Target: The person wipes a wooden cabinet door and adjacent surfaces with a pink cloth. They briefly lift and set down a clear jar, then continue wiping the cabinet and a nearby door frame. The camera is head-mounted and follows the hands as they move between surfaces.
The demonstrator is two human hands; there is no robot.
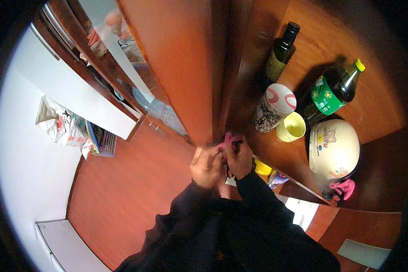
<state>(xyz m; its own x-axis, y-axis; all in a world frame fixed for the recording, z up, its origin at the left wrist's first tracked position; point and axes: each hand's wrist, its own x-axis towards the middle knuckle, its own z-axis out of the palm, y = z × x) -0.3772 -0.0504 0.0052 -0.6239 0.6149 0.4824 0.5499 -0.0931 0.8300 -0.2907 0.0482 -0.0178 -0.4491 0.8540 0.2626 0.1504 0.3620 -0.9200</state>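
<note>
Both of my hands meet in front of my body, close to the lower end of a wooden cabinet edge (204,112). A small pink fabric item (232,138) with dark parts is bunched between them; its exact kind is mostly hidden by the fingers. My right hand (240,159) grips it from the right. My left hand (206,166) has its fingers bent against the item's left side. On the wooden shelf (278,154) to the right stand a pale yellow cup (291,127) and a jar (268,114) with a red-and-white lid.
A cream helmet (335,149) sits on the shelf beside another pink fabric piece (345,189). Behind are a green-labelled soda bottle (329,97) and a dark glass bottle (280,57). Leftward are a glass-fronted cabinet door (136,68) and a plastic basket (107,144) with bags on the reddish floor.
</note>
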